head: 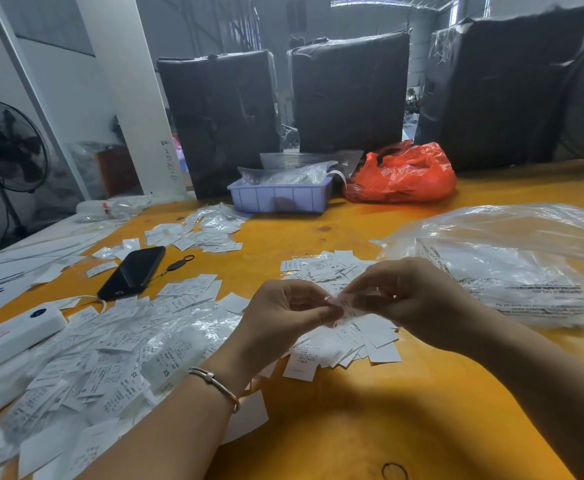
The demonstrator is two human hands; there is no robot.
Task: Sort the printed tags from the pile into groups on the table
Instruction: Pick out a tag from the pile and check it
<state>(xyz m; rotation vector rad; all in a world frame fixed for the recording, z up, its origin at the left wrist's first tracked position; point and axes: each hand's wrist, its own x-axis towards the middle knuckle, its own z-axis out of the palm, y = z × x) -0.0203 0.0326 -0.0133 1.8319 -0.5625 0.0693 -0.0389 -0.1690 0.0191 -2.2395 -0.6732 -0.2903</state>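
A big loose pile of white printed tags (110, 355) covers the left part of the yellow table (352, 427). Some are marked S or XS. A smaller group of tags (363, 344) lies under my hands, another group (325, 268) sits just beyond them, and a third group (200, 230) lies farther back. My left hand (283, 317) and my right hand (408, 299) meet above the middle group. Both pinch one small tag (347, 306) between thumb and fingertips. The tag looks blurred.
A black phone (133, 271) with a strap lies left of centre, a white box (10, 337) at the left edge. A lilac bin (280, 195) and red bag (401, 174) stand at the back. Crumpled clear plastic bags (512, 265) fill the right. A hair band (394, 472) lies near the front.
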